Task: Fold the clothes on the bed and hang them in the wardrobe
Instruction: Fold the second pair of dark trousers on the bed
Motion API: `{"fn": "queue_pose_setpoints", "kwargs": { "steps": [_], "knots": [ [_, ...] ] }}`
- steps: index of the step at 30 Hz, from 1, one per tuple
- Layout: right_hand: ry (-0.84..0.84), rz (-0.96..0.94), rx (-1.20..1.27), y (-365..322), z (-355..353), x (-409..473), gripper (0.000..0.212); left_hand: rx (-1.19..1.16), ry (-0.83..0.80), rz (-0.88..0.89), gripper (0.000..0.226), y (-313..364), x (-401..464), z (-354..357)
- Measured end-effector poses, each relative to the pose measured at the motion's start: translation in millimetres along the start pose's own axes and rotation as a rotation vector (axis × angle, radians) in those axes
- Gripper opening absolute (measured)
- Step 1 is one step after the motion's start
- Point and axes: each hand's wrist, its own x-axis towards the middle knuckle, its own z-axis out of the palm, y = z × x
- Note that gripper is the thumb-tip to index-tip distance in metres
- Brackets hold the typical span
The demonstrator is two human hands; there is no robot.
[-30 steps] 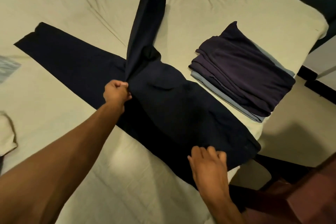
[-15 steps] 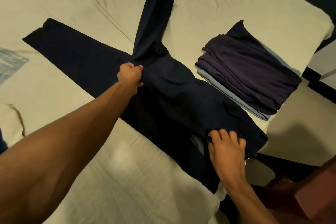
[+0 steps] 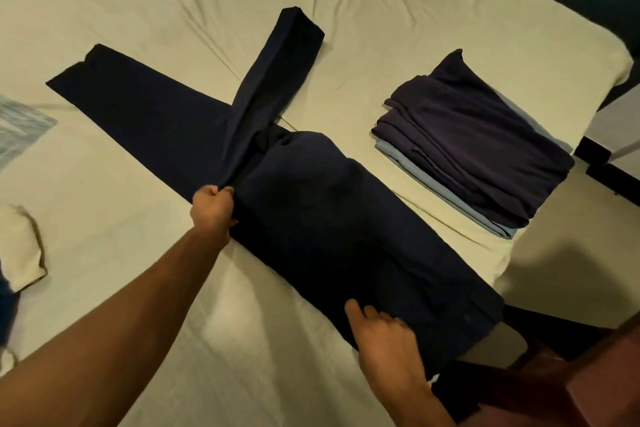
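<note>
Dark navy trousers (image 3: 329,218) lie diagonally across the cream bed sheet (image 3: 173,10), waistband at the near right edge. One leg runs flat toward the far left; the other is twisted up and points away toward the middle of the bed. My left hand (image 3: 213,208) grips a bunch of fabric where the two legs meet. My right hand (image 3: 384,340) rests with relaxed fingers on the near edge of the waist end. A folded stack of dark purple and light blue clothes (image 3: 471,146) sits to the right.
A patterned blue-grey cloth (image 3: 20,128) and a cream cloth (image 3: 19,253) lie at the left edge. The bed's right edge drops to a pale floor (image 3: 561,274). Dark wooden furniture (image 3: 571,385) stands at the lower right.
My left hand has pulled the gripped crotch fabric back toward me and to the left. My right hand slid toward me along the waist end, from the top to the near edge.
</note>
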Motion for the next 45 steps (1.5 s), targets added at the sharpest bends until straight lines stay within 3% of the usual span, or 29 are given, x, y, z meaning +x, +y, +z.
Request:
{"fn": "queue_pose_setpoints", "kwargs": {
  "steps": [2,6,8,11,15,19,25,31,36,42,45],
  "knots": [
    [-0.015,0.019,0.014,-0.8,-4.0,3.7,0.067,0.058,-0.019,0.08,0.022,13.9,0.2,5.3],
    [-0.093,0.029,0.004,-0.7,-24.5,1.4,0.063,0.035,0.181,0.292,0.026,38.5,-2.5,7.1],
    [-0.169,0.009,0.002,1.5,-26.7,3.7,0.054,0.098,0.18,0.221,0.025,25.9,0.2,7.3],
    [-0.411,0.028,0.073,-2.3,-29.1,12.4,0.059,0.203,0.037,0.025,0.035,6.9,6.7,-1.6],
    [-0.523,0.033,0.208,-5.1,-44.8,39.2,0.034,0.367,-0.003,0.145,0.025,20.0,10.6,-6.7],
    [-0.424,0.043,0.415,-19.1,-57.5,73.2,0.019,0.461,0.021,0.242,0.031,32.7,11.1,-11.1],
    [-0.21,-0.005,0.583,-58.8,-84.9,133.3,0.004,0.397,0.008,0.325,0.034,43.3,26.6,-15.4],
    [-0.046,0.034,0.81,-94.8,-109.8,189.1,0.018,0.354,-0.001,0.345,0.032,47.6,42.9,-19.0],
    [0.032,0.093,0.896,-128.3,-113.3,245.8,0.023,0.44,0.028,0.516,0.027,68.3,60.0,-14.7],
    [0.223,0.343,1.124,-156.3,-107.4,301.4,0.024,0.6,0.051,0.782,0.034,97.3,92.6,8.2],
    [0.235,0.402,1.168,-160.9,-107.1,313.9,0.018,0.64,0.051,0.861,0.037,113.5,104.2,28.4]
  ]
}}
